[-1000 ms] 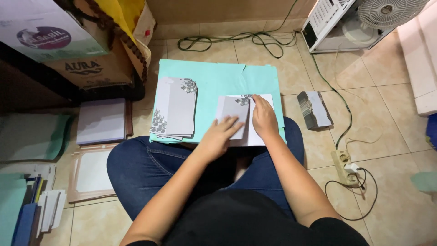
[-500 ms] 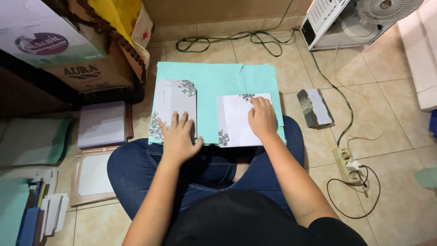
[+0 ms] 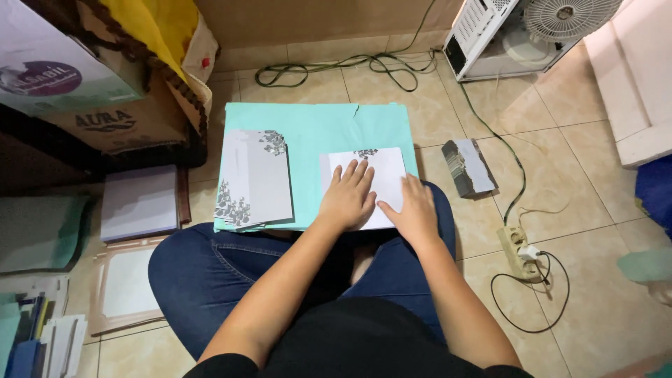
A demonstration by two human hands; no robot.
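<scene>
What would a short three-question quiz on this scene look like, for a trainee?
1. True or false: both hands press the white floral-cornered paper sheet.
2. Which lies left of that sheet on the teal board? A) grey card stack B) scissors C) a cup
3. What stands at the top right on the tiled floor?

Key: 1 true, the left hand and right hand lie flat on it. 2 A. 3 a white fan.

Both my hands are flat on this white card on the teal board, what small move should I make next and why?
Probably slide the left hand outward along the white card to press it flat, while the right hand pins it. Both palms rest on the card's lower half, its patterned top edge lies uncovered on the teal board, and the grey card stack lies apart to the left.
</scene>
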